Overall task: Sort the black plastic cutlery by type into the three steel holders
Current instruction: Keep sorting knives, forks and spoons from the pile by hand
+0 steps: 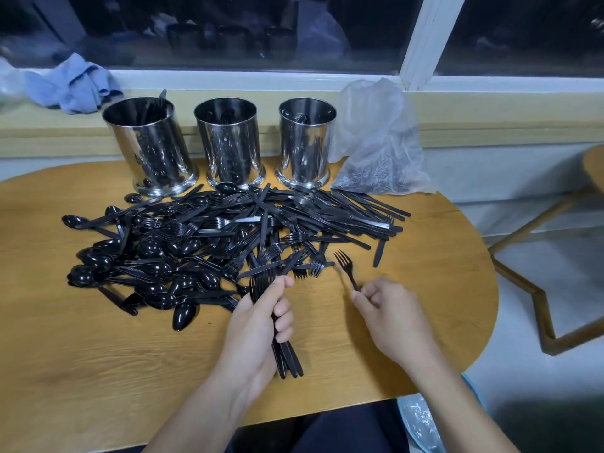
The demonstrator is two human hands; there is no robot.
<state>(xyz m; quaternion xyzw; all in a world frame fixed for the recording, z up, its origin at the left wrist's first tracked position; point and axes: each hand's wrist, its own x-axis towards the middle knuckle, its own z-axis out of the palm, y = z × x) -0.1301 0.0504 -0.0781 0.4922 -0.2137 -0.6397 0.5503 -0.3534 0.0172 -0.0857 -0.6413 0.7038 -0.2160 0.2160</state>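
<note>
Both hands work at the near edge of the surface (98, 354), collecting forks.

Left hand (258, 325) is clamped around a bundle of forks (287, 358); right hand (389, 308) pinches the handle of a single fork (345, 269) with curled fingers. Adding this fork to the bundle could loosen the left grip, so handles may slide out and fall on the surface. Tines could also catch in the mixed cutlery pile (212, 243) just beside and drag pieces. Three steel holders (228, 142) stand behind the pile, already containing some cutlery; which type is in which, I cannot tell.
</note>
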